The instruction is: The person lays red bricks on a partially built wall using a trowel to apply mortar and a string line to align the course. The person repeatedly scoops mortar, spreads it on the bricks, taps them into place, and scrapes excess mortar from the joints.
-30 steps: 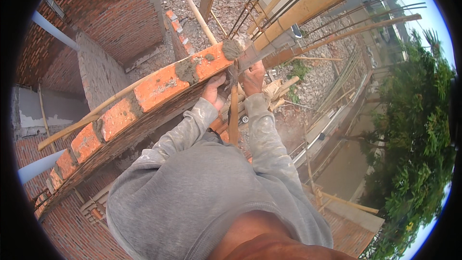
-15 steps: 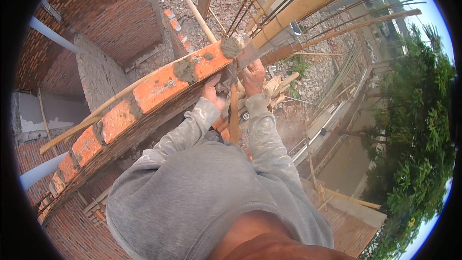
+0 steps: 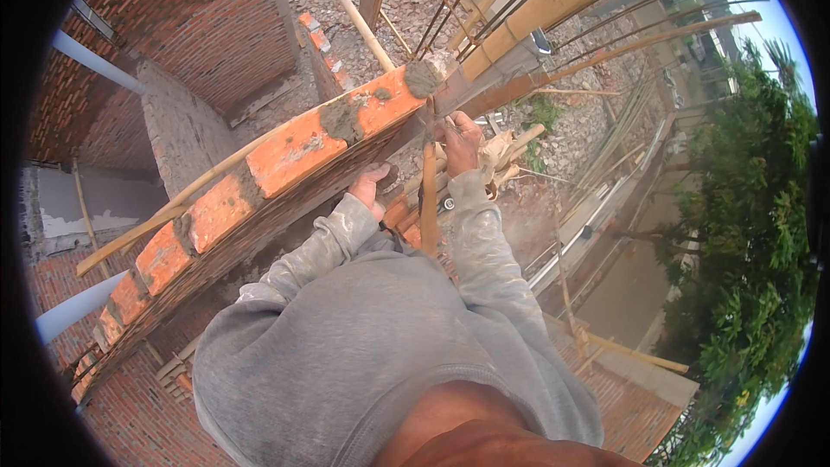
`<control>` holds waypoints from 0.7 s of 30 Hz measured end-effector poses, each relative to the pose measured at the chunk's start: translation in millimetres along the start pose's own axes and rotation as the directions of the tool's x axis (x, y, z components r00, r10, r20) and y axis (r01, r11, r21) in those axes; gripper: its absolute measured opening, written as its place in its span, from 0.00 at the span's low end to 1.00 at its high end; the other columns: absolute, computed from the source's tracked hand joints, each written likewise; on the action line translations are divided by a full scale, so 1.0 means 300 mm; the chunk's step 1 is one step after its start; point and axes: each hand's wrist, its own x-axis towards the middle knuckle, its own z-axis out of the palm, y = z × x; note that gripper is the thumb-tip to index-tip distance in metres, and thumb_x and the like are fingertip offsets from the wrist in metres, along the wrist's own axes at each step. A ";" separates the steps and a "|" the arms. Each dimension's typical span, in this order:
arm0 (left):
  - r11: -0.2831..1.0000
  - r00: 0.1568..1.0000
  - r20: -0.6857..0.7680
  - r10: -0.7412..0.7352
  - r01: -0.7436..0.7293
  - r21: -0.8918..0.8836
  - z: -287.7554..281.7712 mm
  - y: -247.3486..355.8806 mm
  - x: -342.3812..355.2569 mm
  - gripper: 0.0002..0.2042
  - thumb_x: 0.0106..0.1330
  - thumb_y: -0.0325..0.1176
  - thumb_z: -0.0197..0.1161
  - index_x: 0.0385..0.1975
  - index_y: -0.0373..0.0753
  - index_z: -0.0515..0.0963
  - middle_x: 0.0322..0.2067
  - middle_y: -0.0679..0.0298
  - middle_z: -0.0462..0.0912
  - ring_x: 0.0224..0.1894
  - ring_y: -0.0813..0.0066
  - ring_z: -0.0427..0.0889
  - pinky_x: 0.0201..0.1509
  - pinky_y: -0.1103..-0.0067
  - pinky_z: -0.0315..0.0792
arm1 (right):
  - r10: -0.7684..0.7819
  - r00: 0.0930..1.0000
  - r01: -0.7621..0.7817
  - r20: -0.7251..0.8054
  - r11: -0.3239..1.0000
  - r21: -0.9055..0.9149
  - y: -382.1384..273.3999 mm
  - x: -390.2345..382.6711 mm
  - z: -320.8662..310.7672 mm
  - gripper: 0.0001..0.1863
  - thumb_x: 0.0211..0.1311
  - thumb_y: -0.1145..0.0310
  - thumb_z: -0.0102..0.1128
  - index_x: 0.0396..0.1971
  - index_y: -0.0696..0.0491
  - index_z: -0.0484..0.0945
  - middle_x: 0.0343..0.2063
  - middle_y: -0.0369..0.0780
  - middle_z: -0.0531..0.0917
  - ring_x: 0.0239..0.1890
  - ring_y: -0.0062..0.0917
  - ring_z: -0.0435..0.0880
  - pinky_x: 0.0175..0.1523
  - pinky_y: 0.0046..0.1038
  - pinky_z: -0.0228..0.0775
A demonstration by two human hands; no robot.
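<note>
Left hand (image 3: 367, 190) sits lower, farther from the brick wall (image 3: 294, 154), than in the earlier frame. Brick wall runs from lower left to centre, grey mortar (image 3: 422, 79) on its right end. Left hand's fingers are bent; cannot tell if they hold anything. Next rightward: wooden strip (image 3: 429, 207). Right hand (image 3: 462, 140) is near the wall's end, fingers curled; cannot tell whether clamped on anything. Far right: leafy tree (image 3: 735, 233).

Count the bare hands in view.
2: the left hand near the brick wall, the right hand by the wooden strip. Neither is fully hidden; no others show.
</note>
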 end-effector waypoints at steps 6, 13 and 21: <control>0.933 0.998 -0.017 -0.062 0.064 0.354 0.025 -0.081 0.049 0.10 0.73 0.35 0.66 0.51 0.45 0.81 0.44 0.69 0.83 0.46 0.71 0.80 0.50 0.65 0.75 | 0.029 0.991 -0.047 0.129 0.989 0.143 0.009 -0.088 -0.020 0.08 0.72 0.67 0.65 0.38 0.56 0.84 0.30 0.31 0.82 0.31 0.13 0.77 0.39 0.20 0.70; 0.900 0.998 -0.042 -0.050 0.063 0.431 0.086 -0.080 0.100 0.12 0.73 0.34 0.65 0.54 0.43 0.82 0.45 0.68 0.83 0.46 0.73 0.79 0.49 0.68 0.75 | -0.049 0.984 0.042 0.173 0.998 0.039 -0.032 -0.070 -0.059 0.10 0.74 0.62 0.64 0.39 0.54 0.83 0.29 0.28 0.80 0.28 0.14 0.74 0.37 0.20 0.68; 0.935 0.997 -0.063 -0.054 0.073 0.348 0.096 -0.159 0.249 0.07 0.71 0.29 0.66 0.43 0.33 0.83 0.31 0.62 0.84 0.28 0.66 0.83 0.33 0.70 0.79 | 0.012 0.930 0.077 0.369 0.972 -0.224 0.142 -0.037 -0.085 0.22 0.68 0.56 0.68 0.49 0.60 0.89 0.42 0.45 0.92 0.46 0.34 0.89 0.53 0.34 0.75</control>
